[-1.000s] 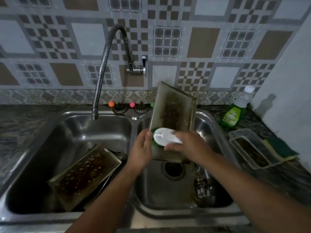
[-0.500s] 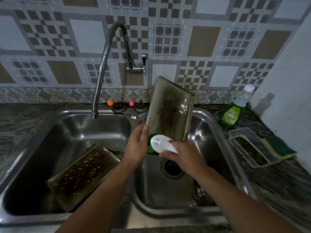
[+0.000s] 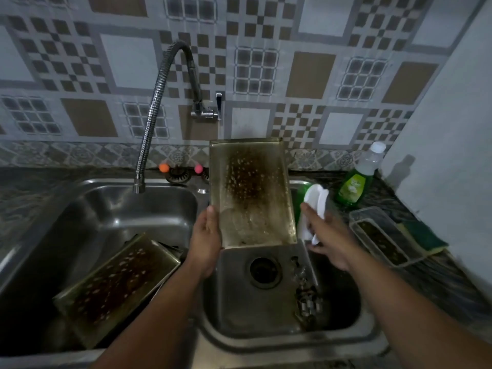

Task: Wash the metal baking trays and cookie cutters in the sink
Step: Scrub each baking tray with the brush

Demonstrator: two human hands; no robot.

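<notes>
A greasy metal baking tray point(image 3: 250, 193) stands upright over the right sink basin point(image 3: 255, 310), its dirty face toward me. My left hand point(image 3: 206, 235) grips its lower left edge. My right hand point(image 3: 324, 233) is off the tray's right side, shut on a white-handled scrubber with a green pad point(image 3: 314, 201). Another dirty tray point(image 3: 114, 286) leans on more trays in the left basin point(image 3: 111, 209). Several metal cookie cutters point(image 3: 306, 302) lie at the right of the right basin, near the drain point(image 3: 265, 270).
The flexible tap point(image 3: 157, 102) hangs over the left basin with no water running. A green dish soap bottle point(image 3: 356, 179) stands on the counter at right, beside a clear plastic container point(image 3: 380, 235) and a green-yellow sponge point(image 3: 423, 235). A white wall closes the right side.
My right hand has pulled the scrubber off the tray's lower face and moved it to the right. The tray now stands straighter and squarer to me, still held by my left hand.
</notes>
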